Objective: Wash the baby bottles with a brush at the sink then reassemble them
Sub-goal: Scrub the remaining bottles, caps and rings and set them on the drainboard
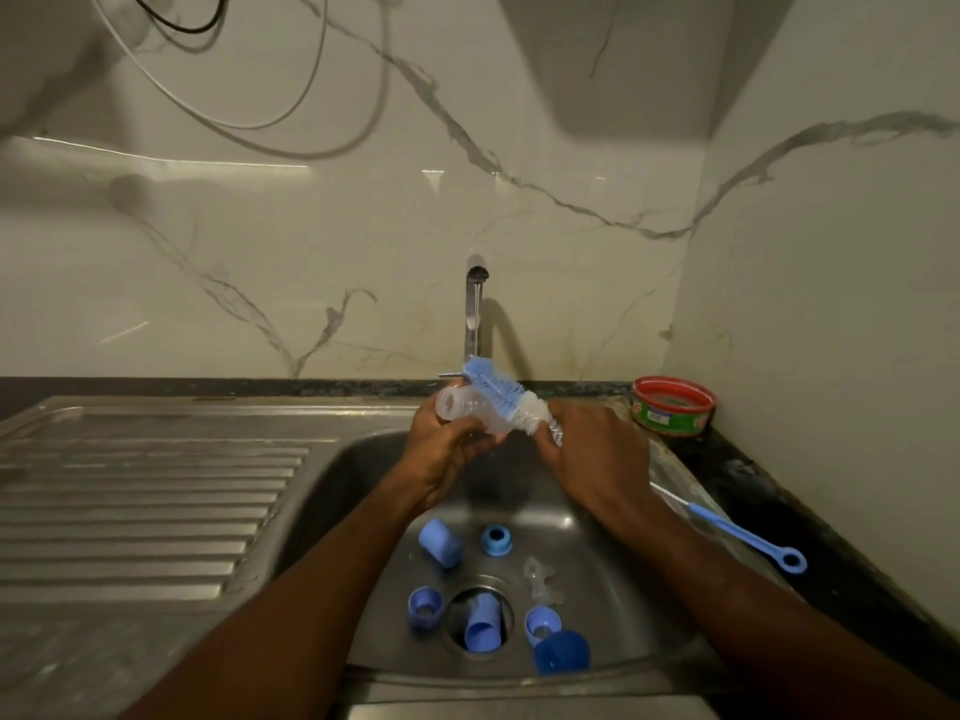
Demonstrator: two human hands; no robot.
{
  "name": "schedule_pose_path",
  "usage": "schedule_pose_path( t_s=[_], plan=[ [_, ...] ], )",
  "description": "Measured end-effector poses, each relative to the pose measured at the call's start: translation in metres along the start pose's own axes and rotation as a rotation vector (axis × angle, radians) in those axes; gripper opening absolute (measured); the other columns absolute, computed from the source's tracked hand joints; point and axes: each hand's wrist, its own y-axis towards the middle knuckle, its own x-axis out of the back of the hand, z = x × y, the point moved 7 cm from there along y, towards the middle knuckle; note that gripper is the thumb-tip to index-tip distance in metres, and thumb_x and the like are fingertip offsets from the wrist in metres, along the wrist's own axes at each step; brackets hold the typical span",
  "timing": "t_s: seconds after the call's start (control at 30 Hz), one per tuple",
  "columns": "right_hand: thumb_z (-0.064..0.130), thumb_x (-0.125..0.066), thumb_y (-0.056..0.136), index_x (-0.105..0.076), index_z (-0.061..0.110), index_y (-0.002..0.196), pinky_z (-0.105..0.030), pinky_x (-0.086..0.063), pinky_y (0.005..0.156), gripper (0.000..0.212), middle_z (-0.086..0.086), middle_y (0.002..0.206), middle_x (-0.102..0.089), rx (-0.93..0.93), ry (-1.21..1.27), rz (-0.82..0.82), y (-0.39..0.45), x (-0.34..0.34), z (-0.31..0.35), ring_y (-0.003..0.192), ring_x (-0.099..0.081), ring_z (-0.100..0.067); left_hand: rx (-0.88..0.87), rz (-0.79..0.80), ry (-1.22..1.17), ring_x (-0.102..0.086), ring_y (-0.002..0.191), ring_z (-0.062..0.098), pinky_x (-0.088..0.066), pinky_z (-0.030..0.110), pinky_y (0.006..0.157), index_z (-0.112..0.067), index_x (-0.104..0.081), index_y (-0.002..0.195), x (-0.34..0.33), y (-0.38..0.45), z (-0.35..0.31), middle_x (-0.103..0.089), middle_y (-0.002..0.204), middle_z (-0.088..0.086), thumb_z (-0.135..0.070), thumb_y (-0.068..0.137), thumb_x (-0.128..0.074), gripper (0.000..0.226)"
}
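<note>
Over the sink basin [613, 579] my left hand [441, 449] grips a clear baby bottle [465, 407], its open neck pointing left. My right hand [592, 454] holds a blue-and-white bottle brush [506, 394] by its twisted-wire stem, and the bristles lie along the outside of the bottle. Several blue bottle parts rest on the basin floor: a cap [440, 543], a ring [496, 540], a collar [425, 608], a piece [483, 628] over the drain, and a dark blue cap [562, 652]. A clear teat [540, 582] lies among them.
The tap [474, 314] stands behind the basin with no water seen running. A thin blue nipple brush [737, 532] lies on the sink's right rim. A red-rimmed green tub [672, 405] sits in the back right corner. The ribbed drainboard [140, 491] stretches left.
</note>
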Motion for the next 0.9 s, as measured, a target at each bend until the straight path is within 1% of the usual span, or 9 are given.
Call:
schedule_pose_path(
  t_s=[0.03,0.1,0.2,0.27,0.33,0.43,0.63,0.77,0.9],
  plan=[
    [0.049,-0.056,0.097,-0.068,0.031,0.113,-0.033,-0.053,0.073,0.028,0.005,0.097,-0.072,-0.004,-0.019,-0.001,0.000,-0.001,-0.001,0.083,-0.065,-0.015,-0.025,-0.006,0.078,-0.071,0.103,0.028,-0.063,0.037,0.077,-0.014,-0.062,0.119,0.001,-0.001,0.000,-0.075,0.108,0.006,0.010,0.087,-0.067,0.041],
    [0.049,-0.055,0.097,-0.068,0.030,0.111,-0.033,-0.052,0.071,0.026,0.004,0.096,-0.071,0.010,-0.042,0.023,-0.002,-0.003,0.000,0.083,-0.065,-0.016,-0.092,0.013,0.292,-0.068,0.109,0.023,-0.062,0.033,0.079,-0.017,-0.056,0.130,0.005,0.001,0.002,-0.069,0.118,0.005,-0.002,0.080,-0.081,0.057],
    [0.048,-0.056,0.095,-0.068,0.030,0.112,-0.040,-0.055,0.076,0.027,0.003,0.098,-0.072,0.098,0.014,0.028,-0.002,0.000,0.011,0.088,-0.068,-0.021,-0.162,0.021,0.496,-0.065,0.111,0.008,-0.059,0.027,0.086,-0.021,-0.042,0.140,0.010,0.000,0.004,-0.062,0.127,-0.003,-0.019,0.076,-0.088,0.079],
    [0.049,-0.055,0.095,-0.068,0.031,0.113,-0.038,-0.054,0.072,0.029,0.005,0.097,-0.072,0.138,-0.006,0.004,-0.002,0.005,0.016,0.085,-0.067,-0.021,-0.207,0.011,0.569,-0.063,0.111,0.000,-0.056,0.025,0.091,-0.024,-0.038,0.141,0.011,-0.002,0.000,-0.060,0.128,-0.010,-0.024,0.076,-0.088,0.082],
    [0.050,-0.052,0.097,-0.068,0.030,0.111,-0.035,-0.052,0.070,0.029,0.005,0.094,-0.071,0.101,-0.039,0.015,0.000,0.004,0.008,0.082,-0.065,-0.020,-0.255,0.039,0.649,-0.061,0.112,-0.003,-0.053,0.023,0.093,-0.024,-0.037,0.139,0.010,-0.002,-0.002,-0.057,0.127,-0.013,-0.023,0.077,-0.088,0.080],
    [0.051,-0.053,0.098,-0.069,0.031,0.111,-0.034,-0.052,0.073,0.030,0.005,0.092,-0.071,0.026,-0.043,0.047,0.002,0.000,-0.005,0.080,-0.063,-0.016,-0.274,0.035,0.702,-0.062,0.112,0.004,-0.055,0.032,0.096,-0.021,-0.043,0.129,0.011,0.000,0.001,-0.059,0.125,-0.007,-0.017,0.075,-0.089,0.072],
    [0.052,-0.060,0.094,-0.072,0.028,0.113,-0.036,-0.056,0.072,0.032,0.005,0.096,-0.074,0.121,0.035,-0.025,0.002,0.007,0.003,0.081,-0.066,-0.017,-0.217,-0.002,0.523,-0.065,0.114,0.012,-0.057,0.034,0.095,-0.019,-0.053,0.128,0.016,0.001,-0.002,-0.065,0.126,-0.002,-0.017,0.075,-0.088,0.064],
    [0.052,-0.054,0.098,-0.070,0.029,0.113,-0.032,-0.054,0.073,0.032,0.003,0.098,-0.073,0.003,-0.017,-0.017,0.006,0.004,-0.008,0.083,-0.066,-0.016,-0.077,0.125,0.308,-0.065,0.117,0.019,-0.060,0.045,0.091,-0.028,-0.057,0.132,0.002,-0.005,0.004,-0.064,0.131,-0.002,-0.008,0.081,-0.081,0.060],
    [0.052,-0.053,0.099,-0.068,0.028,0.115,-0.034,-0.054,0.076,0.033,0.001,0.101,-0.072,-0.064,-0.069,0.042,0.005,0.000,-0.015,0.087,-0.065,-0.017,0.053,0.206,0.124,-0.064,0.120,0.032,-0.058,0.054,0.090,-0.024,-0.053,0.141,-0.007,-0.004,0.013,-0.061,0.138,0.009,0.000,0.091,-0.068,0.058]
  ],
)
